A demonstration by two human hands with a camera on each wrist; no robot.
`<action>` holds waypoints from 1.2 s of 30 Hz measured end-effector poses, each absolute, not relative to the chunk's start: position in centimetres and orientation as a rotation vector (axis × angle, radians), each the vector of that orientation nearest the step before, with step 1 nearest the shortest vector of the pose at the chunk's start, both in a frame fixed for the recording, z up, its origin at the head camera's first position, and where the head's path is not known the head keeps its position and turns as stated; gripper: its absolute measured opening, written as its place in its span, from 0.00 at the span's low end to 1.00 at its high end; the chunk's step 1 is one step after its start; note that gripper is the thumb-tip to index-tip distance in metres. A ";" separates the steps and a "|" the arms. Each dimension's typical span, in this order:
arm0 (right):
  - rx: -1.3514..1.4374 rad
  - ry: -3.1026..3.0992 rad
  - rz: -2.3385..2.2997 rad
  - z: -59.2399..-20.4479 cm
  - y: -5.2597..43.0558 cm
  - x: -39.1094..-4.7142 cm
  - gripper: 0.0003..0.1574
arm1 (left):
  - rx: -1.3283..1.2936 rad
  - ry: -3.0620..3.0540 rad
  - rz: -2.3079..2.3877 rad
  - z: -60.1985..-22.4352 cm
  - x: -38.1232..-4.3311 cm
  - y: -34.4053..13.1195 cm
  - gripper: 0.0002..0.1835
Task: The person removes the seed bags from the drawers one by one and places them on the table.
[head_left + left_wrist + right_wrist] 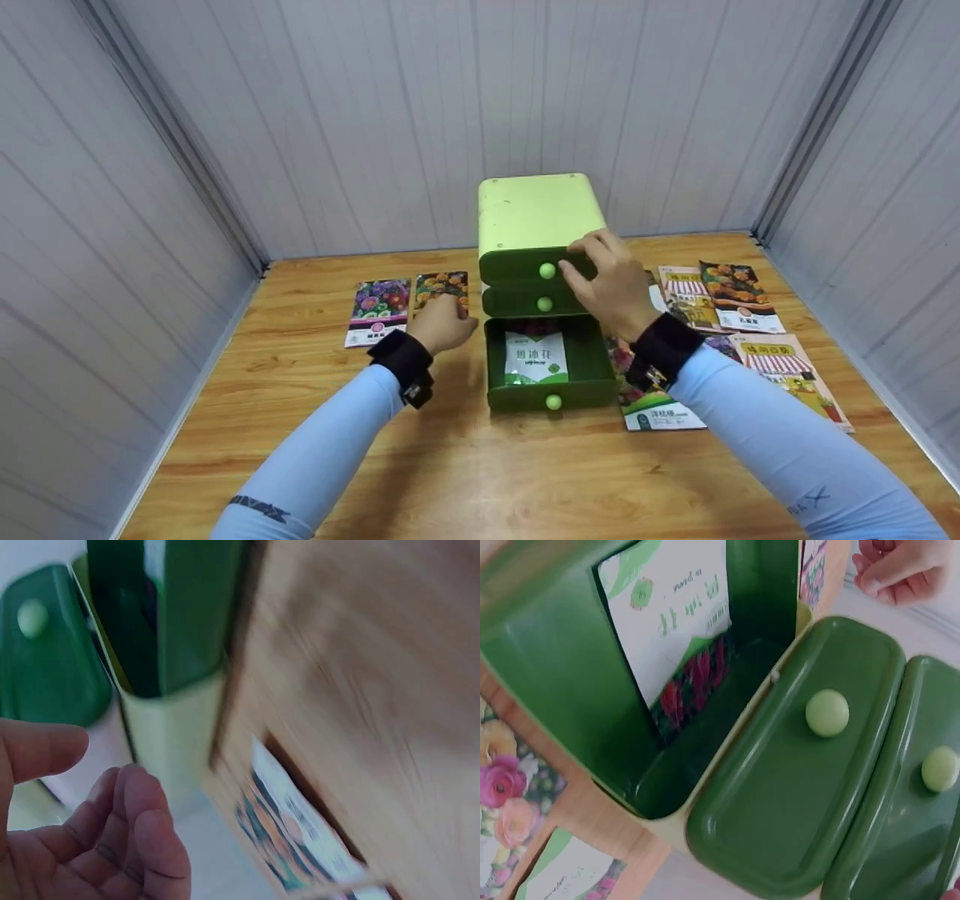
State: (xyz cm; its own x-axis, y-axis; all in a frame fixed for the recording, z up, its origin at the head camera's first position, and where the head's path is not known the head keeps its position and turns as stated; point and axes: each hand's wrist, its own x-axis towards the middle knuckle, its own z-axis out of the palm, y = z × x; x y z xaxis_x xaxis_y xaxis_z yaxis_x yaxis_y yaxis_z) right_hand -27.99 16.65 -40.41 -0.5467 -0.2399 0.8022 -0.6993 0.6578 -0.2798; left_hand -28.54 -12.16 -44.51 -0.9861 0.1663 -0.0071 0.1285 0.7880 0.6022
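A small light-green cabinet (540, 214) with dark-green drawers stands at the back of the table. Its bottom drawer (589, 352) is pulled out, with a white and green seed packet (536, 356) lying inside. My right hand (611, 285) is at the right end of the top drawer, thumb and fingers apart, beside its round knob (547, 271). Left of the cabinet, my left hand (442, 324) hovers with loosely bent fingers and holds nothing; in the left wrist view a gap shows between thumb and fingers. The middle drawer's knob (827, 713) is untouched.
Left of the cabinet lie a purple-flower seed packet (377, 311) and an orange-flower packet (442, 285), partly behind my left hand. Several more packets lie on the right, including a striped sunflower packet (787, 375) and a marigold-like one (739, 292). Panelled walls enclose the table.
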 end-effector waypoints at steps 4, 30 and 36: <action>0.735 -2.204 0.761 -41.0 16.4 -27.3 0.10 | 0.322 2.847 0.993 -44.5 -27.7 -10.4 0.31; 0.465 -2.993 0.941 -46.1 16.3 -28.4 0.25 | 0.390 2.631 1.035 -46.2 -28.1 -4.5 0.06; 0.480 -3.155 0.965 -47.3 16.1 -29.1 0.32 | 0.311 2.599 0.935 -46.0 -27.8 -3.7 0.16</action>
